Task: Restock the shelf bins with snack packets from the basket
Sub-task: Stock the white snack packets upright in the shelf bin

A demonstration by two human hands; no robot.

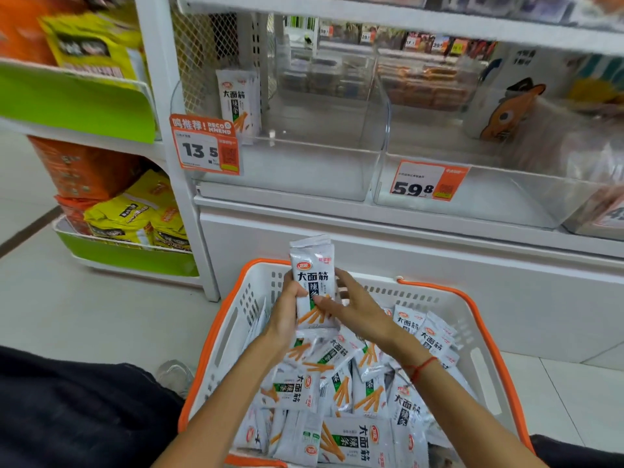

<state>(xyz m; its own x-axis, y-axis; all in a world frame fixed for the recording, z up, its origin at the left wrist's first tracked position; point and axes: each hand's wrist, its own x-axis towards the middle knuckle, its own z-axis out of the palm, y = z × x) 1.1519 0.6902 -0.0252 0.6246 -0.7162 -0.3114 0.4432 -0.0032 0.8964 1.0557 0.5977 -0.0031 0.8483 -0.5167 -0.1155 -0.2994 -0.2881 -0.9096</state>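
Both hands hold one glossy, flat rectangular snack packet [314, 285] upright above the perforated white plastic basket [236, 319] (orange-rimmed). The left hand [287, 307] has its grip curled round the packet's 9 o'clock edge; the right hand [351, 307] pinches its 3 o'clock edge. A clear, smooth-walled bin [304, 170] sits at 12 o'clock.

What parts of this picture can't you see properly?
- Basket: near edge cut off by the frame bottom.
- Small print on the price tag: too tiny.
- Top shelf goods: blurred, cropped.
- Packets held by both hands: count hidden behind the front one.
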